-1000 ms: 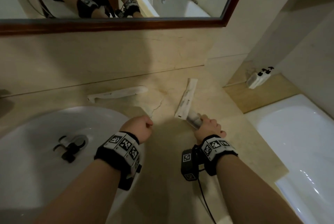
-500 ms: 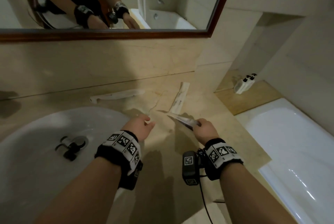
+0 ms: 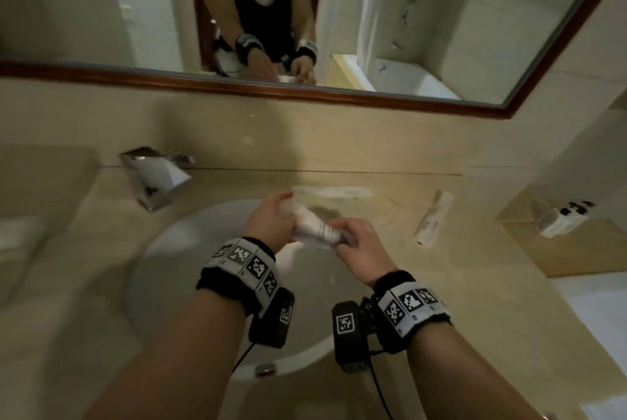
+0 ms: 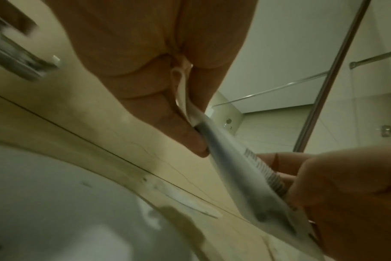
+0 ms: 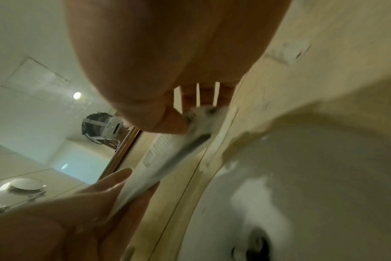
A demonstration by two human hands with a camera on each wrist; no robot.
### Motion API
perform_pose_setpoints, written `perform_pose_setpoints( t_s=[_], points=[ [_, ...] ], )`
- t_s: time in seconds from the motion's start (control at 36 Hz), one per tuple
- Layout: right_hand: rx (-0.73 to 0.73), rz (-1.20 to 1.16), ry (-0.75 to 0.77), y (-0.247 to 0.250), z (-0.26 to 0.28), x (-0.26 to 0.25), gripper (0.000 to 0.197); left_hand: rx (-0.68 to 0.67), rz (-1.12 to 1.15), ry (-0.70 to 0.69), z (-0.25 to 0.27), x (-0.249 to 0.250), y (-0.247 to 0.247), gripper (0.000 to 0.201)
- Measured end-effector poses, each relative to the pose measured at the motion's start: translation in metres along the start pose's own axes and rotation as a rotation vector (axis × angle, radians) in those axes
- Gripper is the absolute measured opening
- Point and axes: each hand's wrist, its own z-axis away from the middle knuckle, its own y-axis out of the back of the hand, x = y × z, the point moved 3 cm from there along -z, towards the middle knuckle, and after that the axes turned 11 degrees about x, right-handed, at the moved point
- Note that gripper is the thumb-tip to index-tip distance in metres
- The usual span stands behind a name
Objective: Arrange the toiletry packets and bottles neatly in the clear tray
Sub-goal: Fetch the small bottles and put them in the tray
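Toiletry packet [image 3: 314, 228], a flat white sachet with printed lines, hangs in the air over the back rim of the sink [image 3: 190, 240], stretched between both hands. The left hand [image 3: 271, 221] pinches its far end between thumb and fingers, and the right hand [image 3: 359, 243] pinches the near end the same way; the wrist views show the film pulled taut from one grip to the other, probably to flatten it and turn it before it is laid down. Just beyond the hands, a long clear-wrapped packet [image 3: 330, 191] lies flat on the beige worktop [image 3: 475, 284] near the wall, and a second narrow packet [image 3: 432, 221] lies to the right, well apart from the first. Further right, on the lower ledge by the bathtub, small white bottles with dark caps [image 3: 561, 218] stand together. A chrome tap [image 3: 154, 177] sits at the back left. No clear tray shows in any view, so most of the arranging seems still ahead.
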Motion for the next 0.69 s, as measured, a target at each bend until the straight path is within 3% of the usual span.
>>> perform_pose_setpoints(
  t_s=[0.17,0.28,0.44,0.56,0.69],
  points=[
    [-0.034,-0.283,-0.149,-0.066,-0.002,-0.057,0.045,0.122,0.007,0.017,-0.007,-0.036,0.100,0.048],
    [-0.194,-0.359,-0.193,-0.117,-0.002,-0.097,0.051,0.182,0.033,0.061,-0.006,-0.059,0.158,0.042],
    [-0.304,-0.526,-0.250,-0.178,0.009,-0.154,0.048,0.297,0.061,0.125,-0.004,-0.096,0.231,0.036],
    [-0.344,-0.545,-0.264,-0.213,0.015,-0.185,0.057,0.395,0.049,0.186,0.000,-0.121,0.273,0.034],
    [-0.390,-0.512,-0.243,-0.252,0.024,-0.223,0.054,0.470,-0.026,0.230,0.001,-0.152,0.324,0.039]
  ],
)
